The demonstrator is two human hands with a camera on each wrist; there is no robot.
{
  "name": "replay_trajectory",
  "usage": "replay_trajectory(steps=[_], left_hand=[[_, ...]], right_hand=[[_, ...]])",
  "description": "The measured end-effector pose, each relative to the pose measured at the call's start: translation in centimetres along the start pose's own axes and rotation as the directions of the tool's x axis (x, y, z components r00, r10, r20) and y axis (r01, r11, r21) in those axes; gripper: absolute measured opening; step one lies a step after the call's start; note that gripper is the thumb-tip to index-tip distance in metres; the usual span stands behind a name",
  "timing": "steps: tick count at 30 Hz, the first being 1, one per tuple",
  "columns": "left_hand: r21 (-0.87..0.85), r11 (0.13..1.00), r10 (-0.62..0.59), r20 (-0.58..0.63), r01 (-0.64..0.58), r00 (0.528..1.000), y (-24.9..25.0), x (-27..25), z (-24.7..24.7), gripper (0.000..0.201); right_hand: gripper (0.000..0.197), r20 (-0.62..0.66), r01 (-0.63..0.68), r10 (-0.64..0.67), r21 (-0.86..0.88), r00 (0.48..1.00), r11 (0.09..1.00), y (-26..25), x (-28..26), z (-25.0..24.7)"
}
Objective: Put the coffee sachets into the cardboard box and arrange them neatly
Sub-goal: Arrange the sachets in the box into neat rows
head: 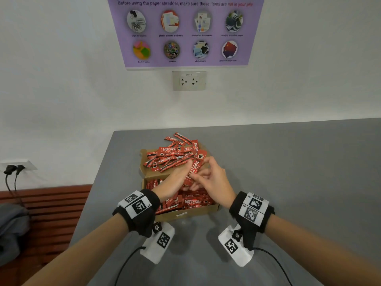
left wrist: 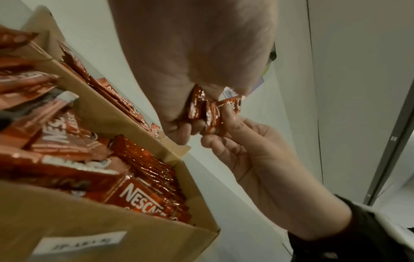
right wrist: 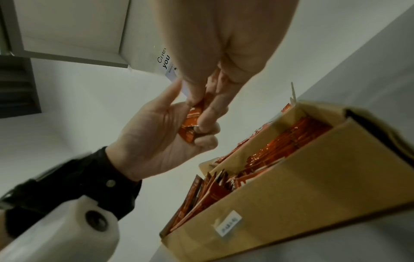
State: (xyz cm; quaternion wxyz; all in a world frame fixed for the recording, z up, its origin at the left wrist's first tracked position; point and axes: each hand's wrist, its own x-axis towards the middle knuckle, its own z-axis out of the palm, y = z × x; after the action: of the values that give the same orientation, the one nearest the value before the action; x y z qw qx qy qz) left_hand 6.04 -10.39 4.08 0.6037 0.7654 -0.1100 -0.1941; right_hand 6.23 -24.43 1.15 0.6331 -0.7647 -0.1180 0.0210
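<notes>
Both hands meet just above the open cardboard box (head: 206,209), sharing a small bundle of coffee sachets (head: 193,169). The left hand (head: 177,178) cups the bundle from below, its fingers curled round the lower ends, while the right hand (head: 212,178) pinches the same sachets between thumb and fingertips, seemingly squaring their edges so they line up before going down as one stack. In the left wrist view the bundle (left wrist: 207,109) shows as a few red packets pressed face to face, the right hand (left wrist: 257,159) coming in from beneath them. The right wrist view shows the left hand (right wrist: 156,134) open-palmed under the packets (right wrist: 190,124) with its fingertips closed on them. Holding the bundle over the box rather than over the worktop (head: 288,172) looks deliberate: anything that slips should fall inside. Directly under the hands the box already holds rows of sachets (head: 193,203) standing on edge and lying flat, fairly orderly. Beyond the fingertips, a loose heap of sachets (head: 175,153) lies jumbled on what seems to be the box's folded-back flap and spills onto the worktop, within easy reach. Judging by that heap, much is left to do. The next move probably calls for lowering the aligned bundle into a gap beside the standing rows without disturbing them.
</notes>
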Motion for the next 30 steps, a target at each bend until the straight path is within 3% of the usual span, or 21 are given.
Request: replay_trajectory(steps=[3, 5, 10, 12, 14, 16, 24, 30], left_hand=[[0.012, 0.999, 0.040, 0.012, -0.041, 0.999, -1.4, 0.3, -0.3, 0.044], [0.038, 0.999, 0.020, 0.031, -0.021, 0.999, -1.9, 0.5, -0.6, 0.037], [0.074, 0.996, -0.050, 0.074, 0.045, 0.996, -1.5, 0.5, -0.6, 0.018], [0.180, 0.983, -0.050, 0.058, 0.039, 0.997, -1.4, 0.7, -0.9, 0.016], [0.293, 0.956, -0.052, 0.073, 0.028, 0.996, -1.3, 0.9, -1.1, 0.014], [0.342, 0.939, -0.066, 0.112, 0.024, 0.992, -1.1, 1.0, -1.0, 0.009], [0.490, 0.871, -0.071, 0.189, -0.031, 0.979, -2.2, 0.7, -0.4, 0.012], [0.502, 0.857, 0.021, 0.193, -0.117, 0.981, -3.0, 0.5, -0.9, 0.022]], right_hand=[[0.021, -0.002, -0.001, 0.001, -0.040, 1.000, 0.999, 0.2, -0.2, 0.2], [0.025, 0.016, 0.010, -0.008, -0.132, 1.000, 0.991, 0.5, -0.4, 0.1], [0.054, -0.018, 0.086, -0.103, -0.417, 0.994, 0.905, 0.4, 0.0, -1.0], [0.070, 0.096, 0.194, -0.169, -0.548, 0.981, 0.814, 0.3, 0.4, -1.9], [0.055, 0.269, 0.325, -0.199, -0.600, 0.942, 0.731, 0.5, 0.6, -2.6], [0.031, 0.365, 0.386, -0.191, -0.596, 0.911, 0.704, 0.6, 0.9, -3.1], [0.018, 0.426, 0.374, -0.043, -0.737, 0.904, 0.562, -0.4, 0.8, -2.9], [0.012, 0.341, 0.186, 0.094, -0.700, 0.935, 0.690, 0.0, 0.8, -3.1]])
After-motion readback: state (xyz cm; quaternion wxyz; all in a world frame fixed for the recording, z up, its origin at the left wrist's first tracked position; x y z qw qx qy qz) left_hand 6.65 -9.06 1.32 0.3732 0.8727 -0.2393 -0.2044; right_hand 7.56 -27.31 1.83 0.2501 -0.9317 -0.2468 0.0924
